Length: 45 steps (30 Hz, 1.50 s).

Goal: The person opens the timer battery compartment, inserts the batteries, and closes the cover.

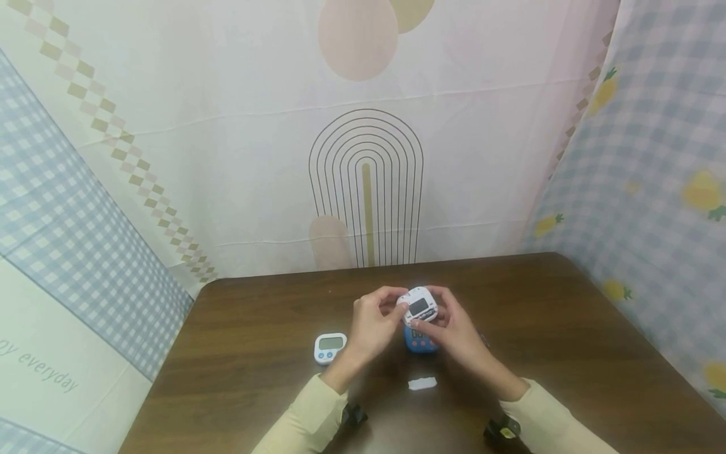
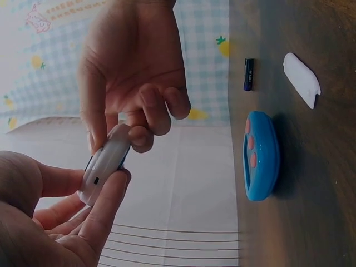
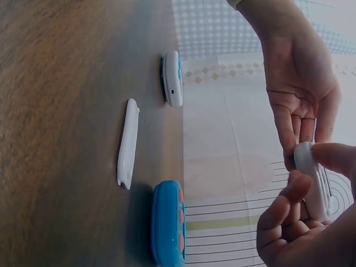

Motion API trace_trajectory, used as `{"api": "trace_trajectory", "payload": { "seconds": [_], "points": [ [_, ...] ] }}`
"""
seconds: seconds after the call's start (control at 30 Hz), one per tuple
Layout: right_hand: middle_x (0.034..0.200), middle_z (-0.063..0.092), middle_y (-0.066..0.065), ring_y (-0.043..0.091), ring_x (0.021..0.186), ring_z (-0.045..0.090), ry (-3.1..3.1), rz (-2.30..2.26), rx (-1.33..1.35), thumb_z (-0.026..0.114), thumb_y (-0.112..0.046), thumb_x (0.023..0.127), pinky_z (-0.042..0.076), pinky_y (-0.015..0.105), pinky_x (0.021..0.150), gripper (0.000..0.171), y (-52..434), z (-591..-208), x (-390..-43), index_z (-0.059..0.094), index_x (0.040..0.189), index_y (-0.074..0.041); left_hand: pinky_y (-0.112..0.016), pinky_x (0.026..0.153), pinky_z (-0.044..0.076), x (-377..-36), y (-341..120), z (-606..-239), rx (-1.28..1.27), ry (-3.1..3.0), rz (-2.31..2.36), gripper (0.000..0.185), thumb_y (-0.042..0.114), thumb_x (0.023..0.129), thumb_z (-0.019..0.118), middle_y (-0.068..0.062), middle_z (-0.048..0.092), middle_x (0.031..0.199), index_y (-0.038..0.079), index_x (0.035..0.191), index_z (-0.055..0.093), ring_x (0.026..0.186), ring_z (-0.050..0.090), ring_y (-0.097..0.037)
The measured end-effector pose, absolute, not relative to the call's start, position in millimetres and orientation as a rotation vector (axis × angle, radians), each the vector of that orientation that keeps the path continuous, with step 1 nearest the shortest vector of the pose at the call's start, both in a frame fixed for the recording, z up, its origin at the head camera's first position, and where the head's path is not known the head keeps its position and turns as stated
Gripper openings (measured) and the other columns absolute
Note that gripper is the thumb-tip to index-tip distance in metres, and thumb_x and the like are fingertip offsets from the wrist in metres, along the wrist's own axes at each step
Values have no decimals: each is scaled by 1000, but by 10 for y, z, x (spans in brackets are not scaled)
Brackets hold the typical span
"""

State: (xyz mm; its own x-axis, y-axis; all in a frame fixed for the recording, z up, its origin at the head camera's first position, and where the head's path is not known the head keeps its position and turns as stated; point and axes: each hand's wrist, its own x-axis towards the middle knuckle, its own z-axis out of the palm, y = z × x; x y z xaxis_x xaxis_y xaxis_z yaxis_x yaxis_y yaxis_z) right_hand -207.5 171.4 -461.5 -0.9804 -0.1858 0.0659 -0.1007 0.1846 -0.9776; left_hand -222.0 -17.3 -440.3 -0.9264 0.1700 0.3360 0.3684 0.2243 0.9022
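White digital timer point(image 1: 419, 306) held above table point(image 1: 567, 328), pinched by left hand point(image 1: 371, 325) and right hand point(image 1: 456, 331); looks mid-handling, battery point(image 2: 248, 74) and cover point(image 1: 422, 383) lying loose; next likely needs flipping timer.

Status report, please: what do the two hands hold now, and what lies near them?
Left hand and right hand both grip white timer above table. Blue timer, white cover, battery and second white timer lie there.

A: Hands? Left hand point(image 1: 371, 325) and right hand point(image 1: 454, 331) raised, meeting at centre, fingers curled, pinching.
B: Arms? Both forearms angled inward, cream sleeves at wrists.
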Motion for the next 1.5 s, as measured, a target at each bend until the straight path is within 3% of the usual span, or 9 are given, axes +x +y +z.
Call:
{"api": "trace_trajectory", "payload": {
  "seconds": [0.2,0.37,0.57,0.9,1.5],
  "points": [
    [121,72,16,25,95,71,2453,-1777,-311,84,-22,92,61,32,74,71,1752,-4634,-2096,44,150,-10,-25,78,64,-2229,-179,-4399,-506,-2333,-1715,20,1,95,74,-15,81,105,2,115,77,92,79,-24],
    [97,71,11,21,83,66,2532,-1609,-396,87,-21,88,58,29,65,73,1788,-4684,-2117,46,144,-1,-23,72,63,-2239,-185,-4390,-478,-2342,-1728,21,1,95,74,-15,81,106,2,116,76,90,80,-24],
    [78,65,3,16,65,60,2551,-1395,-499,89,-21,84,49,26,52,79,1806,-4750,-2123,44,146,-1,-21,71,63,-2237,-186,-4389,-454,-2355,-1745,22,2,96,74,-15,81,108,4,118,76,92,80,-24],
    [66,60,-5,7,54,53,2593,-1180,-659,90,-16,81,41,21,46,40,1795,-4733,-2080,67,109,0,-21,72,63,-2251,-177,-4412,-460,-2341,-1752,20,2,95,74,-14,81,107,4,115,77,91,79,-22],
    [66,59,-11,6,58,54,2671,-849,-742,91,-8,75,45,25,51,23,1773,-4777,-2015,75,90,-15,-22,70,63,-2242,-169,-4407,-463,-2334,-1783,22,1,95,74,-14,80,108,3,117,76,92,79,-23]
  ]
}}
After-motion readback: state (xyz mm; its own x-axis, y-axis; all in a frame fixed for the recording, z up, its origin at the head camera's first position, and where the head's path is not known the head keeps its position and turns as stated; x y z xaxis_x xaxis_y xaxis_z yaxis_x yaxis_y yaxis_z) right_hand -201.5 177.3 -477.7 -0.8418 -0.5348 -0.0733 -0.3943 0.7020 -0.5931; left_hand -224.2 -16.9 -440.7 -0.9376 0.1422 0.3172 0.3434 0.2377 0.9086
